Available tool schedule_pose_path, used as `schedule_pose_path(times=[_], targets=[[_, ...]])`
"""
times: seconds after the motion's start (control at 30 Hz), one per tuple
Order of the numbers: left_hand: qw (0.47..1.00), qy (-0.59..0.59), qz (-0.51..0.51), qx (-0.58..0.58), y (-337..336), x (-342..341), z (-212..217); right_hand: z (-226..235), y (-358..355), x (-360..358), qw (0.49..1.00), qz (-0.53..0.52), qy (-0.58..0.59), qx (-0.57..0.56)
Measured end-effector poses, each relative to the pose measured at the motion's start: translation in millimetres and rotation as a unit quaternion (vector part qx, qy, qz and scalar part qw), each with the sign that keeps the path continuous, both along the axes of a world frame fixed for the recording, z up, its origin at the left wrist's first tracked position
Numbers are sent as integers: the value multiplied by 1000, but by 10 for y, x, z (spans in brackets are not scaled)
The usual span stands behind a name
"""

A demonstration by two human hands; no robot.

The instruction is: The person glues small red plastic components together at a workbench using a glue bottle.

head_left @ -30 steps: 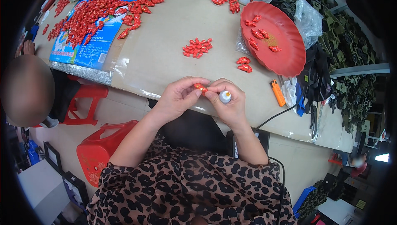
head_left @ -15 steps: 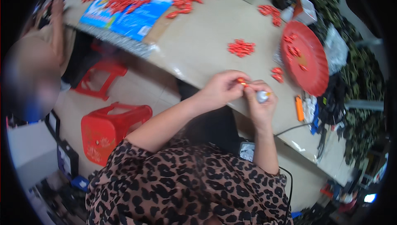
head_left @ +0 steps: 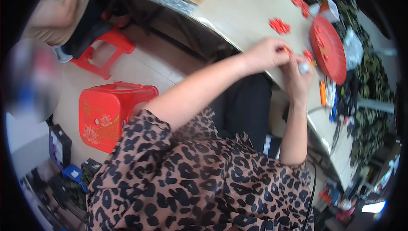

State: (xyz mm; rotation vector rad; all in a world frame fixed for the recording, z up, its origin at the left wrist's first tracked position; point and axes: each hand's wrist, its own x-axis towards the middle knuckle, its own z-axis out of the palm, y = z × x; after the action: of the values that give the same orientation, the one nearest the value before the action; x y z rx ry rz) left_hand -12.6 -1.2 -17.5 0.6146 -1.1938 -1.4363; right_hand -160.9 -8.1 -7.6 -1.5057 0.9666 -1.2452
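Note:
My left hand (head_left: 268,56) is closed, its thumb and fingers pinching a small red piece with a gold glint (head_left: 287,51). Right against it, my right hand (head_left: 299,81) is closed round a small white bottle with a yellow tip (head_left: 304,67), and its fingertips meet the red piece too. Both hands are over the near edge of the pale table (head_left: 238,14). Just beyond them lies a small heap of shiny red pieces (head_left: 279,26). A few more red pieces (head_left: 307,55) show behind my right hand. My fingers partly cover the held piece.
A red fluted tray (head_left: 338,59) holding a few red pieces stands at the right. Near it are an orange tool (head_left: 323,93), a clear plastic bag (head_left: 353,48) and dark green bundles (head_left: 369,86). Red stools (head_left: 100,118) stand on the floor at left, where another person (head_left: 57,16) sits.
The view has swung, so the table and its contents sit higher and farther right. Both hands stay together with the red piece and the white bottle still held.

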Motion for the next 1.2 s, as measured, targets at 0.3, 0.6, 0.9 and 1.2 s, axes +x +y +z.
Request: schedule_pose_path(times=[0.3,0.6,0.9,1.2], targets=[[999,-17,4,37,100,20,138,41,32,35,999,15,-38,5],[998,-28,5,63,121,60,128,32,44,93,1000,6,-26,7],[996,-42,3,81,140,51,195,75,47,67,999,20,-24,18],[983,-105,38,148,162,93,218,136,75,107,998,43,-42,29]])
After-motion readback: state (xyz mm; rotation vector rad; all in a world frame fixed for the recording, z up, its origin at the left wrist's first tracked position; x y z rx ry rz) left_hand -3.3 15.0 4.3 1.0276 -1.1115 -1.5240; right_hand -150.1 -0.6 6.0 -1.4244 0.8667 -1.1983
